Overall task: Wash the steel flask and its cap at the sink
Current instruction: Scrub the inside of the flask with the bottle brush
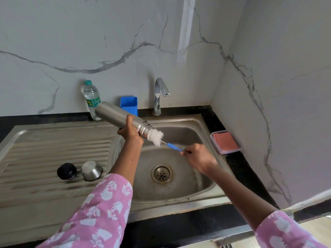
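— Hands?
— The left hand [129, 130] grips the flask [118, 113], tilted above the sink [189, 187], mouth lower right. The right hand [197, 156] pinches the brush [156, 137] handle; bristles at the flask's mouth.
— Cap?
— The black cap [66, 171] stands beside a steel cup [91, 170] on the drainboard [53, 145].

steel flask [114, 112]: brushed metal | sink [179, 197]: dull steel | wall [89, 42]: glossy marble

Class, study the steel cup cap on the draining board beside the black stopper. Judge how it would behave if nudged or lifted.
The steel cup cap looks thin-walled and rigid, so probably light. Its polished surface may be slippery if wet. It seems to sit mouth-down on the ribbed draining board, so a nudge would likely slide it, not roll it.
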